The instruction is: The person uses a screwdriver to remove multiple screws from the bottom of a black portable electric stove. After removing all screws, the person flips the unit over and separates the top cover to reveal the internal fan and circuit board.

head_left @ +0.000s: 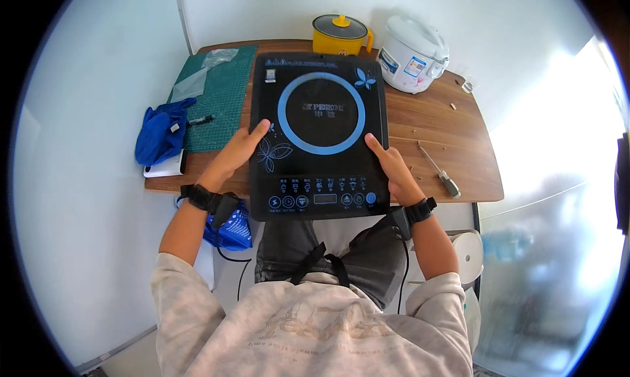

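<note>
A black induction cooker (319, 134) with a blue ring and butterfly marks lies flat on the wooden table (453, 124), its control strip hanging over the near edge. My left hand (240, 151) grips its left side, fingers on the glass top. My right hand (390, 164) holds its right side the same way. Both wrists wear black bands with cables.
A yellow pot (340, 34) and a white rice cooker (413, 53) stand at the table's far edge. A screwdriver (441, 173) lies right of the cooker. A green cutting mat (216, 95), a pen and a blue cloth (161, 133) sit at the left. A blue bag (233, 225) hangs below.
</note>
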`<state>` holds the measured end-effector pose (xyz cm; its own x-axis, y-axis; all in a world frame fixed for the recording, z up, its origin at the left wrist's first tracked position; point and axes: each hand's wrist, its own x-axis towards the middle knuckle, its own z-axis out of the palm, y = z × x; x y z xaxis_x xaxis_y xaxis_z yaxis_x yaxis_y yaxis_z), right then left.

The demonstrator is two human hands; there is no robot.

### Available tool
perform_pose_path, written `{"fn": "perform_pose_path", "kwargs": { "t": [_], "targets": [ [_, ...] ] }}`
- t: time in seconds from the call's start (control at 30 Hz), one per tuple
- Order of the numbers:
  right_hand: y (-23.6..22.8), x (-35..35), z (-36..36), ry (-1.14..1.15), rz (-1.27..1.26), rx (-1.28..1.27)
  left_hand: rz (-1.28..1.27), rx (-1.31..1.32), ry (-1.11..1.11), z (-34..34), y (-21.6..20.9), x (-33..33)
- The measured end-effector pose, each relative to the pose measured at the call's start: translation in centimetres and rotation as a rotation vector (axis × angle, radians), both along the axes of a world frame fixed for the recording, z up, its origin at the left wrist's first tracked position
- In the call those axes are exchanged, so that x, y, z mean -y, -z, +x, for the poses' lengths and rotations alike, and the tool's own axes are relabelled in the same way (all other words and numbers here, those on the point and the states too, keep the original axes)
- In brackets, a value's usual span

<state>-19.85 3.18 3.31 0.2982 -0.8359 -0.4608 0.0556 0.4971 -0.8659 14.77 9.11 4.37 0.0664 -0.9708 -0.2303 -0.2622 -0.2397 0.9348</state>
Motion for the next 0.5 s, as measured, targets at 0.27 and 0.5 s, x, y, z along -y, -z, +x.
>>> {"fn": "perform_pose_path", "kwargs": {
  "t": [0.27,0.5],
  "targets": [
    [0.6,0.1,-0.5,-0.021,0.051,-0.039,0.11,-0.019,0.061,0.5,3.5,2.1],
    [2.1,1.4,-1.3,-0.009,0.083,0.009,0.096,-0.064,0.055,-0.5,4.3,3.5]
  ]
}}
